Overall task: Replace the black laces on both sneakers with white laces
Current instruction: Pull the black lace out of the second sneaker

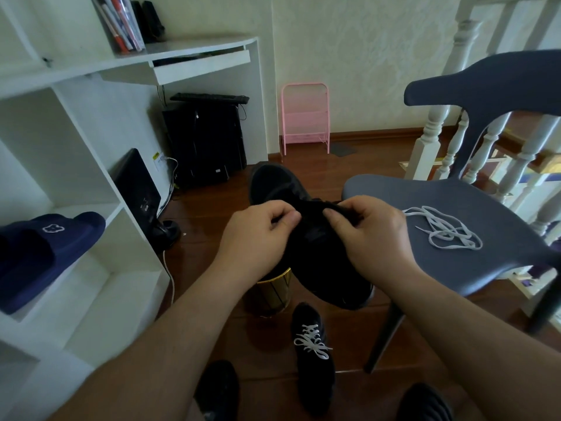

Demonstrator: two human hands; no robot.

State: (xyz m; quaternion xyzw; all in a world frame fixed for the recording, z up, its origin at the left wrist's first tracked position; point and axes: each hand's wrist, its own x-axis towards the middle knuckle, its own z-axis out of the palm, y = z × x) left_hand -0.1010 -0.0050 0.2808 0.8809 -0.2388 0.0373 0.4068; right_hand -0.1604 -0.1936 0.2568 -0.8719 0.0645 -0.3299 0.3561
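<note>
Sneakers: one black sneaker (306, 238) held up in mid-air between both hands, toe pointing away, heel toward the camera. Left hand (258, 235) at the shoe's left side, thumb and forefinger pinched on dark material at the lacing area; whether that is lace or upper cannot be told, all black on black. Right hand (372, 232) at the right side, fingers curled and pinching the same dark region near the tongue. Both forearms bare.

Below the held shoe, a gold-striped can (273, 294) stands on the wooden floor (206, 214), partly hidden by the sole. Nearer the camera, the second sneaker (314, 357) lies on the floor with white laces (312, 341) already threaded and tied.

Just right of the hands, a grey chair (449, 192); a loose white lace (446, 227) lies tangled on its seat.

Left: white shelving (91, 183) with a navy slipper (45, 247) in one compartment. Behind, a computer tower (206, 141) under a desk, a pink rack (305, 117) against the wall.
</note>
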